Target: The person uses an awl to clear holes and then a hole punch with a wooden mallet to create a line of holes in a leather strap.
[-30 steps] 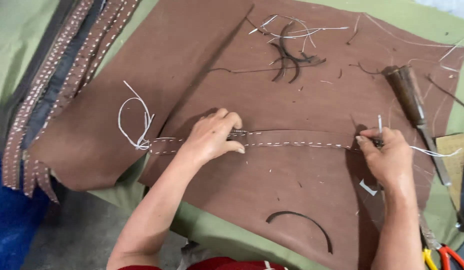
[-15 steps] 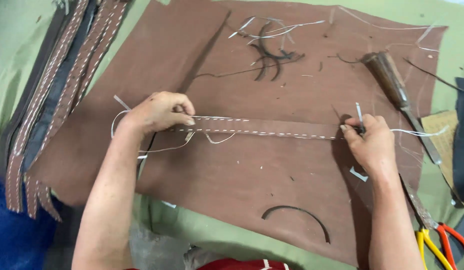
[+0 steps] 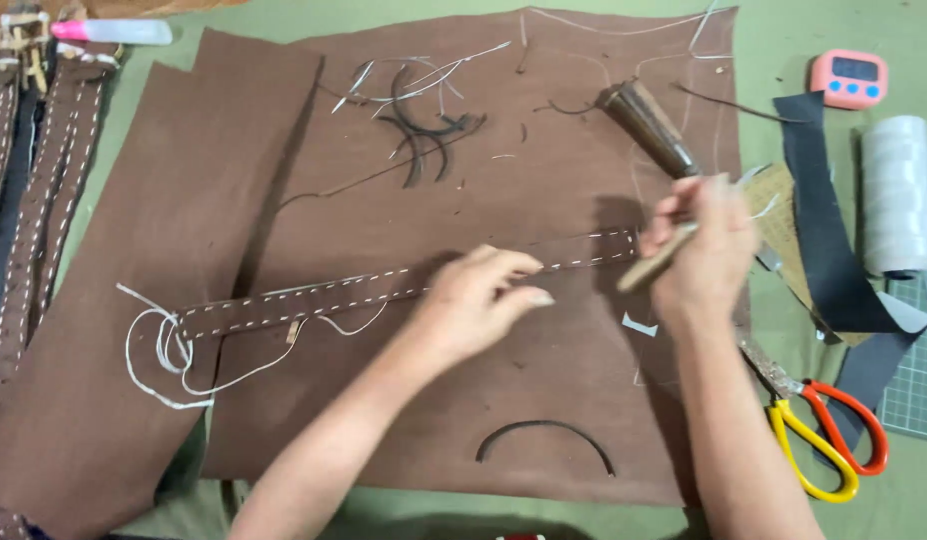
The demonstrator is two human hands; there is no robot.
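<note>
Your long brown leather strap with white stitching along both edges (image 3: 384, 288) lies flat on the large brown leather sheet (image 3: 284, 130), its long axis running nearly left to right and rising slightly toward the right end, which sits under your right hand (image 3: 706, 250). The left end points toward a loose tangle of white thread (image 3: 159, 355). Your left hand (image 3: 479, 305) rests on the strap's middle, fingers curled and pressing down. Your right hand is closed around a slim wooden-handled tool (image 3: 656, 262), blurred, held at a slant just above the strap's right end. A dark awl with a wooden handle (image 3: 649, 125) lies beyond it, and yellow-and-red-handled scissors (image 3: 814, 430) lie near your right forearm
</note>
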